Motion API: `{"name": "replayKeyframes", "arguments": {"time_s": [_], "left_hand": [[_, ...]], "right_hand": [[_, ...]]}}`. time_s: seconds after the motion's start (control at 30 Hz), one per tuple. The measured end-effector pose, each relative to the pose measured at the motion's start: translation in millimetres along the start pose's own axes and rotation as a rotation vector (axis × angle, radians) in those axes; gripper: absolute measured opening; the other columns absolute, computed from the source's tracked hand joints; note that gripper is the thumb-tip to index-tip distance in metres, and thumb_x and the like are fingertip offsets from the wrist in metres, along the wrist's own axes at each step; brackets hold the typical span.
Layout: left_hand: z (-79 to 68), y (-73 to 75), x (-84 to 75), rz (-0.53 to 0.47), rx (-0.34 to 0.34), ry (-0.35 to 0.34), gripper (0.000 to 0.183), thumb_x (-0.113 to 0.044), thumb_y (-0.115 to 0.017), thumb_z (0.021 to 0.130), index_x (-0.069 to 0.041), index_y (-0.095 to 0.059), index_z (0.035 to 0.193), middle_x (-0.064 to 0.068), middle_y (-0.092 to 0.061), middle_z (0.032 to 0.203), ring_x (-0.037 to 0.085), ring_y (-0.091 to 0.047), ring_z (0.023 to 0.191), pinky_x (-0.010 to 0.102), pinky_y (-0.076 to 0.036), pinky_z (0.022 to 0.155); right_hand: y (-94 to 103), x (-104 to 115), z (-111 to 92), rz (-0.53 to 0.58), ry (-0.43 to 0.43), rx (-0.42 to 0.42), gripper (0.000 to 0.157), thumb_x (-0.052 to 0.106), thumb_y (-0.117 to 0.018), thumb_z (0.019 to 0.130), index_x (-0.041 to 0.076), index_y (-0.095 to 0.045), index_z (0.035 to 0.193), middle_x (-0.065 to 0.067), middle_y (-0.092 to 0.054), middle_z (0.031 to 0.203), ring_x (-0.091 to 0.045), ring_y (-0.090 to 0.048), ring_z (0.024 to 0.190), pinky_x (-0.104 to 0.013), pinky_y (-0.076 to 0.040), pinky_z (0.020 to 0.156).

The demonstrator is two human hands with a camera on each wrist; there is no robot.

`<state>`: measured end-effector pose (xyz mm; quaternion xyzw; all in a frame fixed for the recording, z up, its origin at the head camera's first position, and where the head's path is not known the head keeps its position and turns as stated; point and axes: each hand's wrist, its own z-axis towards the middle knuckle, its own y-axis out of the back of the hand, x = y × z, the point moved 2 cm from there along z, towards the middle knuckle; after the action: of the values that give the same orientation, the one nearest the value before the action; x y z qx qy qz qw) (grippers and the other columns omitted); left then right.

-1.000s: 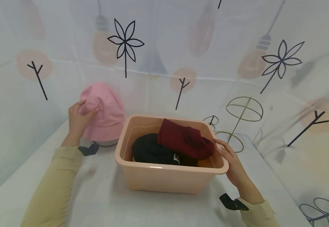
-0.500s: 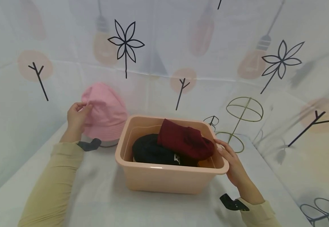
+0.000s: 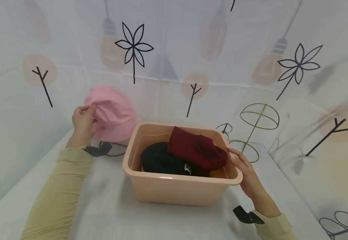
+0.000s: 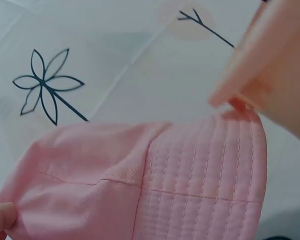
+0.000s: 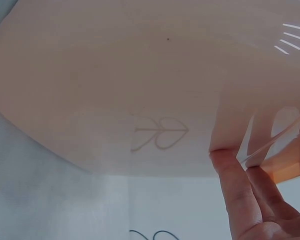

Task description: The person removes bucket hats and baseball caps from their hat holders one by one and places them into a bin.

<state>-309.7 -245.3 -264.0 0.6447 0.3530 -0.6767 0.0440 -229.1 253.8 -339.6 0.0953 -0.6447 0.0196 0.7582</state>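
A pink bucket hat point(image 3: 112, 111) with a stitched brim is pinched at the crown by my left hand point(image 3: 82, 121). Its brim overlaps the left rim of a peach plastic basin point(image 3: 180, 190) in the head view, and in the left wrist view the brim lies right by that rim. Below the hat shows a dark wire ring point(image 3: 117, 155). My right hand point(image 3: 247, 176) holds the basin's right rim, fingertips against the outer wall in the right wrist view. Inside the basin, a dark red folded cloth item point(image 3: 196, 148) lies over a black cap-like item point(image 3: 159, 158) with a small white mark.
A green wire hat stand point(image 3: 253, 128) stands behind the basin on the right. The white-covered table point(image 3: 108, 206) meets a patterned cloth backdrop point(image 3: 168, 50) at the back and sides.
My left fingers have closed on the pink hat's crown. The hat has risen and tilted toward the basin, baring more of the wire ring. The right hand and basin stay put.
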Motion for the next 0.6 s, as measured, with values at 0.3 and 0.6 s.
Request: {"name": "replayKeyframes", "arguments": {"time_s": [0.3,0.6], "left_hand": [[-13.3,-6.5,-17.5,-0.043,0.091,0.059,0.021,-0.019,-0.064,0.088,-0.015,-0.044,0.092,-0.001,-0.038,0.105,0.025,-0.052,0.084,0.041,-0.052,0.049],[-21.2,-12.8,-35.5,-0.081,0.123,0.038,0.022,-0.02,-0.066,0.086,-0.016,-0.045,0.093,-0.003,-0.04,0.116,0.032,-0.044,0.109,0.056,-0.045,0.074]], "right_hand": [[-0.3,0,-1,-0.006,-0.006,-0.005,0.042,0.033,-0.04,0.099,0.018,-0.037,0.139,-0.012,-0.032,0.136,-0.009,-0.049,0.108,-0.027,-0.048,0.082],[-1.6,0,0,0.007,-0.014,-0.002,0.041,0.032,-0.041,0.099,0.019,-0.038,0.138,-0.01,-0.031,0.137,-0.008,-0.049,0.109,-0.026,-0.048,0.083]]}}
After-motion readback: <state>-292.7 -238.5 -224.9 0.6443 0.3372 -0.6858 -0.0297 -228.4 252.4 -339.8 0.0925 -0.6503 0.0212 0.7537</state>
